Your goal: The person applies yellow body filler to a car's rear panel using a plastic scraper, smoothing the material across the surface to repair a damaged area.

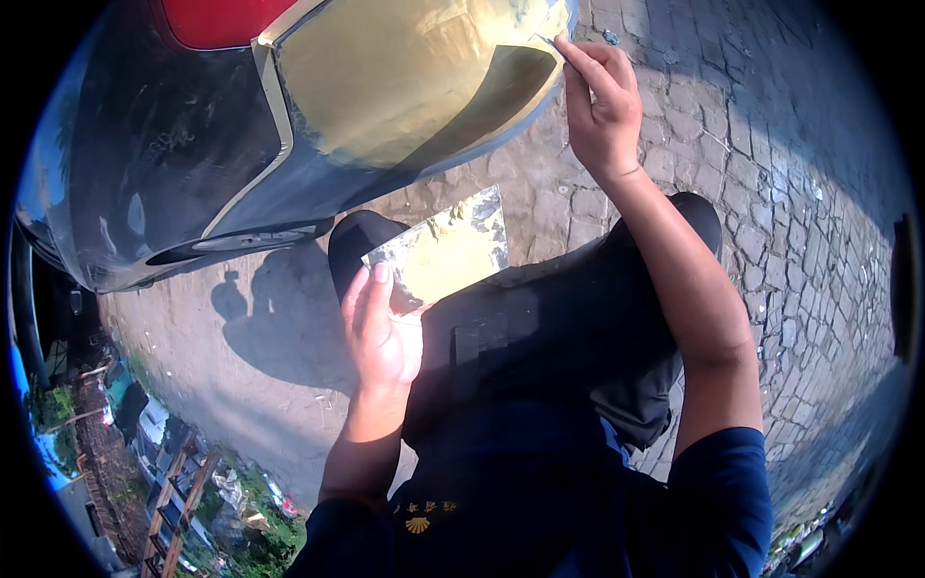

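My left hand (379,323) grips the lower left corner of a flat, roughly rectangular board (395,252), tilted above my knees. A layer of pale yellow body filler (451,258) covers much of that board. Up at the top, my right hand (602,96) pinches a thin putty knife (547,40), its tip close to the far right edge of the car's rounded rear corner. The same yellow filler (376,67) coats a broad patch of this dark bumper (318,188). My right hand's shadow falls across the coated patch.
A red tail light (226,21) and the car's dark side panel (164,144) lie to the left, above the wheel (246,241). Stone paving (694,125) spreads to the right. Planks (173,506) and plants stand at the lower left.
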The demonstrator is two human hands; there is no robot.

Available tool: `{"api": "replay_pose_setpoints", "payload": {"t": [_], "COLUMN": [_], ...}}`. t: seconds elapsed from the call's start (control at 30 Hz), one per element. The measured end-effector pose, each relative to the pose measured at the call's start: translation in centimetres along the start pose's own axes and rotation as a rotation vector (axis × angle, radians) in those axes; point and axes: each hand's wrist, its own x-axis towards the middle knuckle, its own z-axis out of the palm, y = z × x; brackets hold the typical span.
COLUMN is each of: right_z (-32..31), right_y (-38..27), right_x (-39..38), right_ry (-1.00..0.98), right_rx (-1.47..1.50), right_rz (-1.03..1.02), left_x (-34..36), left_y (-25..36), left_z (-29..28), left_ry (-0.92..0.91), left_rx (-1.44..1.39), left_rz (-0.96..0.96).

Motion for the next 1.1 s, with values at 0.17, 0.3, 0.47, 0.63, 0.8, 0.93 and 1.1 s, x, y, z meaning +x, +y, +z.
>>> {"api": "replay_pose_setpoints", "payload": {"t": [0.17, 0.3, 0.47, 0.63, 0.8, 0.93, 1.1], "right_z": [3.2, 7.4, 9.6, 5.1, 8.9, 9.5, 4.0], "right_y": [-2.8, -8.2, -12.6, -6.6, -11.1, -15.7, -15.1], "right_x": [-2.8, -5.6, -8.7, -3.3, -5.9, -10.8, -10.1], "right_ry": [0.108, 0.152, -0.082, 0.235, 0.141, -0.377, -0.156], "right_rx": [0.038, 0.011, 0.131, 0.031, -0.081, 0.165, 0.795], "right_rz": [0.467, 0.36, 0.282, 0.51, 0.246, 0.264, 0.967], "left_x": [-0.7, -1.5, -2.2, -3.4, -3.3, -2.9, -2.5], "left_y": [0.3, 1.4, 3.0, 4.1, 3.9, 4.4, 4.5], "left_z": [-2.2, -3.9, -6.3, -9.5, -9.4, -9.0, -10.3], "left_ry": [0.018, 0.034, 0.051, 0.092, 0.061, 0.097, 0.144], "left_rx": [-0.065, -0.058, -0.059, -0.077, -0.109, -0.11, -0.068], "left_rz": [-0.006, 0.011, 0.053, 0.113, 0.105, 0.155, 0.215]}}
